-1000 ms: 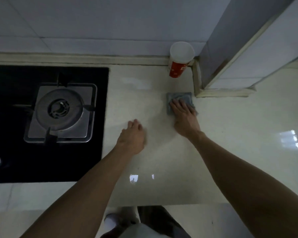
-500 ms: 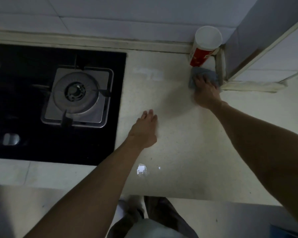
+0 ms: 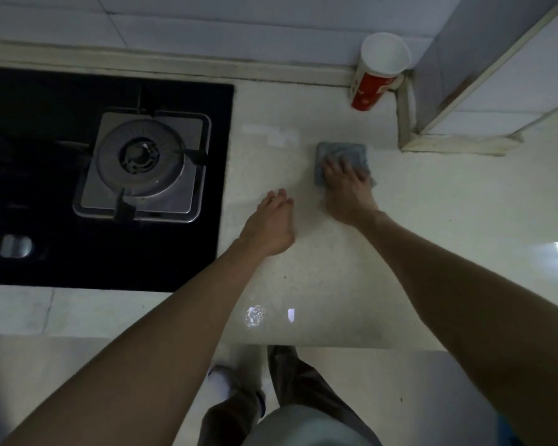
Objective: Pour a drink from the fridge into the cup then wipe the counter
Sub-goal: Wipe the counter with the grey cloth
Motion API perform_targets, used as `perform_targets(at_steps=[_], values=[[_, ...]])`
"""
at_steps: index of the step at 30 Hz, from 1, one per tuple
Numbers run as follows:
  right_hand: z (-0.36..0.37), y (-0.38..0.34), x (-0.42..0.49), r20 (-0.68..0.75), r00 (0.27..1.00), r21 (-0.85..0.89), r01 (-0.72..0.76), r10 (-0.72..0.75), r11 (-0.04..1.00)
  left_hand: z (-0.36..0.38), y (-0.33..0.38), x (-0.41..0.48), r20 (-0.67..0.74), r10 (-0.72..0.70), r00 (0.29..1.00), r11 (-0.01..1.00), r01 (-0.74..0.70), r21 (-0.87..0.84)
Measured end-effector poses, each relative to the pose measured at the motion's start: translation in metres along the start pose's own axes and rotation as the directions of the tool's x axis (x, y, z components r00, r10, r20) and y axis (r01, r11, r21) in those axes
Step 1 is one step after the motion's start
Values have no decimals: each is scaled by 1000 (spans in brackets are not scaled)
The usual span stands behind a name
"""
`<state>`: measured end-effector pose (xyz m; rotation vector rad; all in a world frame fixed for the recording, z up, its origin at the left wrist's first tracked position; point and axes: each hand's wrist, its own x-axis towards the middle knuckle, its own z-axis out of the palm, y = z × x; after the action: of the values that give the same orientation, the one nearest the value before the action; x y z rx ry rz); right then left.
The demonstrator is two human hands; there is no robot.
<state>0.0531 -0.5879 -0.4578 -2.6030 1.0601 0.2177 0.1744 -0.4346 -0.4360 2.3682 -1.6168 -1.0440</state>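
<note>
Grey cloth (image 3: 339, 152) pressed under flat right hand (image 3: 347, 188); left hand (image 3: 271, 226) rests open on counter (image 3: 438, 239)

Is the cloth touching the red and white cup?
No, the grey cloth lies flat under the right hand, with bare counter between it and the cup in the corner.

Black glass hob (image 3: 78, 91) at left — one steel burner (image 3: 142, 159), a knob (image 3: 15, 246) nearer.

Pale glossy counter (image 3: 335, 284), faintly speckled. Black gas hob (image 3: 29, 188) set in at left, one burner (image 3: 142, 162) showing. Red-and-white paper cup (image 3: 376, 82) upright in back corner, beside column (image 3: 448, 143). Grey cloth (image 3: 339, 151) flat, near cup, not touching.
</note>
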Motion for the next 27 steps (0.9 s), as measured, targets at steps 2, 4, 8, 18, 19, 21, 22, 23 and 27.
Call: perform_targets(at_steps=[2,4,8,18,19,21,22,23,27], values=[[10,-23,-20,24,999,30,45,-45,999,2,-8,-9,-62,4,998,997,-8,-78],[21,-49,-41,21,994,47,107,-108,993,10,-17,-31,-169,11,986,995,-27,-95],[40,-99,-79,63,978,69,194,-198,979,33,-38,-95,-326,93,941,996,-88,32],[88,-193,-195,138,958,102,241,-253,965,84,-73,-235,-182,88,979,986,-60,157],[90,-196,-201,140,960,93,231,-243,968,88,-75,-240,-183,105,978,985,-77,155],[91,-198,-208,143,962,74,224,-233,972,92,-76,-245,-198,114,973,986,-87,143],[91,-198,-211,141,962,70,225,-233,972,93,-75,-247,-201,116,973,985,-87,148],[91,-198,-214,141,962,67,225,-233,972,95,-74,-249,-191,126,973,982,-95,163],[93,-191,-220,124,958,76,252,-260,965,94,-70,-257,-179,146,973,974,-110,197]])
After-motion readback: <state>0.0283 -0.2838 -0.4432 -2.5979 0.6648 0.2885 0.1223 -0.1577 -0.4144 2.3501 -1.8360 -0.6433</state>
